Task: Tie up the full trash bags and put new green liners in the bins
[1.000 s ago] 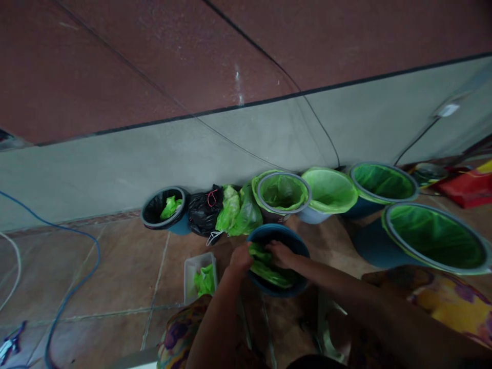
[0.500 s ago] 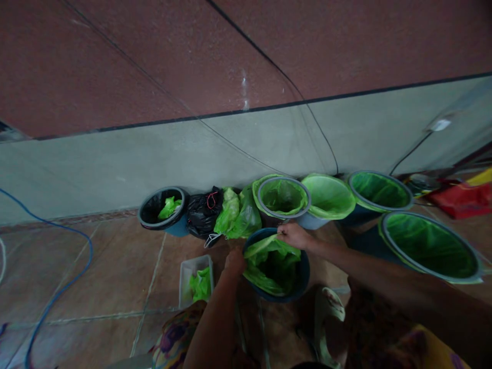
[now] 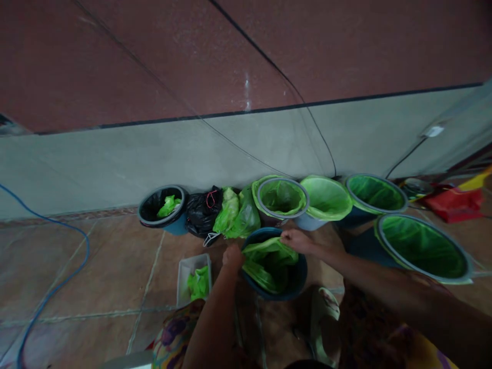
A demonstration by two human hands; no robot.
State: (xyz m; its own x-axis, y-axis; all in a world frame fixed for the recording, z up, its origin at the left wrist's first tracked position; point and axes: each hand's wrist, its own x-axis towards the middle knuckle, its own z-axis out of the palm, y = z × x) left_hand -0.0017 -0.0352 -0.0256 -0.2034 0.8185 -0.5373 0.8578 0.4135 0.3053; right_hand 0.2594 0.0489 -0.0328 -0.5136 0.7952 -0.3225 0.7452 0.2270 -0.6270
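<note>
A green plastic bin liner (image 3: pixel 269 261) hangs partly inside a dark blue bin (image 3: pixel 298 282) that stands on the floor before me. My left hand (image 3: pixel 232 257) is closed on the liner's edge at the bin's left rim. At the far rim, my right hand (image 3: pixel 295 241) pinches the liner's upper edge. Between both hands the edge is stretched, while the rest sags loosely in the bin. On the bin's right side its inner wall shows bare.
Along the wall stand a black-lined bin (image 3: pixel 163 225), a tied black bag (image 3: pixel 202 215), green bags (image 3: pixel 238 218) and several green-lined bins (image 3: pixel 330 197). A clear tub (image 3: pixel 183 282) with green plastic sits at left. A blue hose (image 3: pixel 57 287) crosses the tiles.
The liner's edge is pulled straighter between my hands, and more of the bin's right inner wall shows. Both hands keep their hold. The view has shifted slightly.
</note>
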